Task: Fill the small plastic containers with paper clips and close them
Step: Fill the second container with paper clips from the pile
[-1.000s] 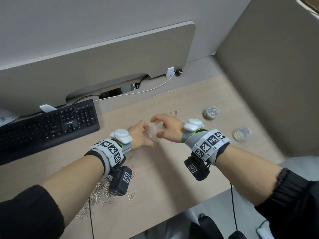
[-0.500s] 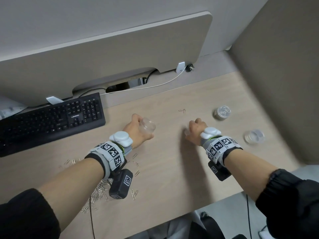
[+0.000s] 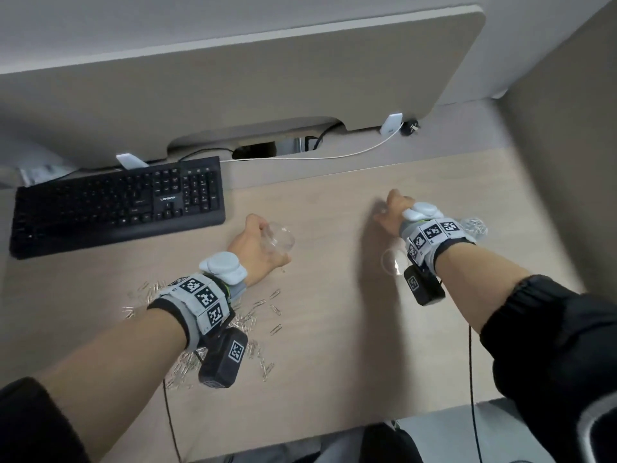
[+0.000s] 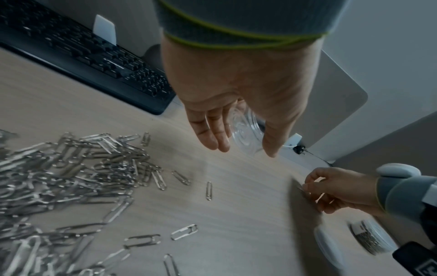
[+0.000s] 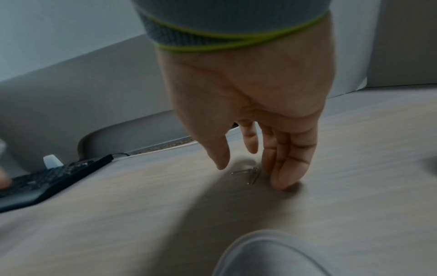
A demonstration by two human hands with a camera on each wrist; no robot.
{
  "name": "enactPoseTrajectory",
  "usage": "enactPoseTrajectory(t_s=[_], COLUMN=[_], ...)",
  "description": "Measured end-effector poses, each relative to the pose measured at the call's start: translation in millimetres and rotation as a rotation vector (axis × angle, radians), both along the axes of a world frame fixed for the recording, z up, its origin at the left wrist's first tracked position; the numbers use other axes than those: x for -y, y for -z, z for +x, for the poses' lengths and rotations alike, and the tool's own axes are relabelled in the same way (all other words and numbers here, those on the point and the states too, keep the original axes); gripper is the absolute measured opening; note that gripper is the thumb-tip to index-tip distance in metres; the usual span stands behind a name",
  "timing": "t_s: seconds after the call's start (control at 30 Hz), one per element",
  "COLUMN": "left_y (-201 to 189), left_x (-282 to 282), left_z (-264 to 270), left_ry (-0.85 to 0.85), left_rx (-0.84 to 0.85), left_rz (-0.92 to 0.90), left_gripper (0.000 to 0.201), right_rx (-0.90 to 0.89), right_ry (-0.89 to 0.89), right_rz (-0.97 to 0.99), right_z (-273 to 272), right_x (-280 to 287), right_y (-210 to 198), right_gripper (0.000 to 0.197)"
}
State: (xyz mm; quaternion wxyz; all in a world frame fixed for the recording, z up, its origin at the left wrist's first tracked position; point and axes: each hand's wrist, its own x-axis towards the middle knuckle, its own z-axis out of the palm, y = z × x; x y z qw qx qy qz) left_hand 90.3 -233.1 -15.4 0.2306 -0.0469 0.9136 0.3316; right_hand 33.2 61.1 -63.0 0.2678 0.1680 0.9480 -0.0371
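- A small clear container [image 3: 279, 238], with no clips in it, is being held by the left hand [image 3: 254, 249] just above the desk [image 3: 334, 329]; its wall is being gripped between the thumb and the curled fingers, as the left wrist view shows.
- Two loose paper clips [image 5: 248, 174] are lying on the desk beside the fingertips [image 5: 283, 179] of the right hand [image 3: 391, 212]; the fingers are pointing down with the thumb spread a little apart, and in the left wrist view they are looking close to pinching, but a firm pinch cannot be told.
- A clear lid [image 3: 390, 260] is lying flat on the desk just under the right wrist.
- A container filled with clips [image 3: 474, 228] is standing to the right of that wrist, partly hidden.
- A heap of paper clips [image 4: 71, 168] is spread under the left forearm.
- A black keyboard [image 3: 117, 205] is lying at the far left; the word on it is seeming to read "LONGAN", but it is small.
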Motion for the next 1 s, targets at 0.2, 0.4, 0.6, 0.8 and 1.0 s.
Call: enactPoseTrajectory(t_s=[0.2, 0.4, 0.6, 0.8, 1.0], left_y=[-0.2, -1.3, -3.8, 0.7, 1.5], left_x=[42.7, 81.4, 137.5, 194.6, 226.4], left_z=[8.0, 23.5, 42.0, 70.8, 89.1], left_ry=[-0.078, -0.128, -0.059, -0.063, -0.120], left_rx=[0.037, 0.035, 0.075, 0.079, 0.071], left_rz=[-0.004, 0.003, -0.038, -0.045, -0.017], left_gripper=[0.061, 0.061, 0.066, 0.065, 0.059], right_rx=[0.061, 0.140, 0.151, 0.161, -0.017], right_ry=[-0.163, -0.339, -0.456, -0.460, -0.319], right_rz=[-0.102, -0.119, -0.124, -0.149, -0.195], right_z=[-13.6, 2.6, 44.9, 86.6, 103.4], right_x=[51.6, 143.2, 213.6, 274.6, 289.8], right_y=[2.7, 8.0, 2.6, 14.7, 4.8], right_gripper=[0.027, 0.025, 0.027, 0.022, 0.074])
